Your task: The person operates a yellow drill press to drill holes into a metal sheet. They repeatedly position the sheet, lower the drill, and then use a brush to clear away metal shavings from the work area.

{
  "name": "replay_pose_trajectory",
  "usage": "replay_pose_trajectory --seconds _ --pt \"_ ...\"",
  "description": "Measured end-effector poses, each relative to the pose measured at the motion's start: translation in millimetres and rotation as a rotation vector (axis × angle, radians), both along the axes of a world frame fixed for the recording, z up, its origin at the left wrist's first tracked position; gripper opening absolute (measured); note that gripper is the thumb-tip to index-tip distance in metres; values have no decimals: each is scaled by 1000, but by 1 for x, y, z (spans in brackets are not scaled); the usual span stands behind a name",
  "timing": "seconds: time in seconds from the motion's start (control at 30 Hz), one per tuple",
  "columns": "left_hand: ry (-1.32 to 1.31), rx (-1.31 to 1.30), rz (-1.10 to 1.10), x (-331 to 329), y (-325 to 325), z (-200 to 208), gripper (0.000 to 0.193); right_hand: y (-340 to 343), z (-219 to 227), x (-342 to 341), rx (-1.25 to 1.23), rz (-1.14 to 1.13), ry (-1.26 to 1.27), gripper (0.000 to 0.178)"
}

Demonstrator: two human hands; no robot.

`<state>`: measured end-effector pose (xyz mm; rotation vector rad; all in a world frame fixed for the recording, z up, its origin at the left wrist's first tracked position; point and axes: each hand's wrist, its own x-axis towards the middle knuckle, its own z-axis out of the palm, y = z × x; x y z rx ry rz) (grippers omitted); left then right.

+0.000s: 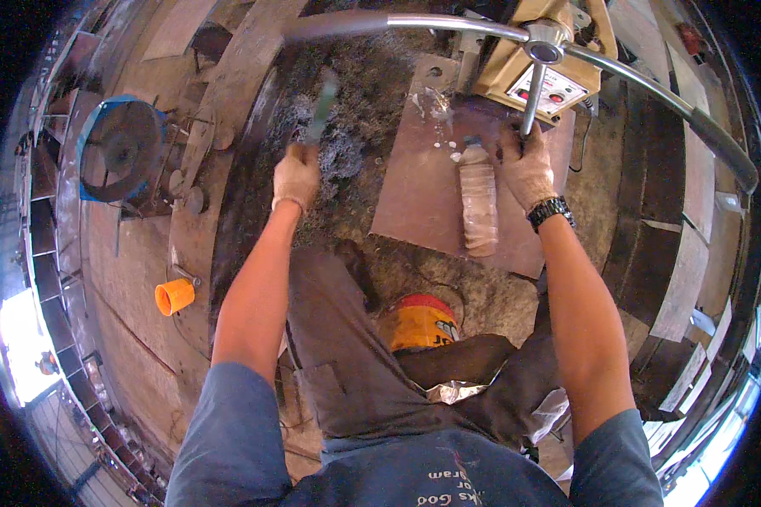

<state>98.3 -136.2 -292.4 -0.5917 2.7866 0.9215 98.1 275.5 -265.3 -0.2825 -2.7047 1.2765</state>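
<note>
My gloved left hand [296,179] is closed round a narrow greenish tool [324,110], smeared by motion, above a heap of grey metal shavings [342,152]. Its exact kind does not show. My right hand [526,169], also gloved, with a dark watch at the wrist, grips the end of one spoke of a three-armed feed handle [531,101]. That handle belongs to a yellowish drilling machine [503,63] with a control panel and red buttons. Beside my right hand a wrapped plastic bottle [479,207] lies on a brown steel plate [418,190].
Between my legs stands an orange bucket-like container [423,325] with a red top. Leftward are an orange cup [175,297] and a round dark pan with a blue rim [120,149]. Long steel beams [232,101] run along the left; metal strips [693,253] lie at the right.
</note>
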Motion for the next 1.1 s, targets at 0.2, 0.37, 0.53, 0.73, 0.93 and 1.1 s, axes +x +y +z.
replay_pose_trajectory --seconds 0.2,0.37,0.53,0.73,0.93,1.1 --pt "-125 628 -51 75 111 57 41 13 -18 -2 -30 -18 39 35" --pt "-180 835 81 85 135 20 40 1 -4 -5 -76 5 -54 46" --pt "-124 916 131 81 156 13 36 -1 2 -5 -37 -15 -141 50" --pt "-182 608 -7 38 177 16 47 7 -13 -4 -178 -45 -100 48" --pt "-8 541 51 -48 184 5 47 -5 -11 -6 -153 23 -74 43" --pt "105 756 417 -56 204 46 48 6 -23 -6 -74 -13 -66 29"
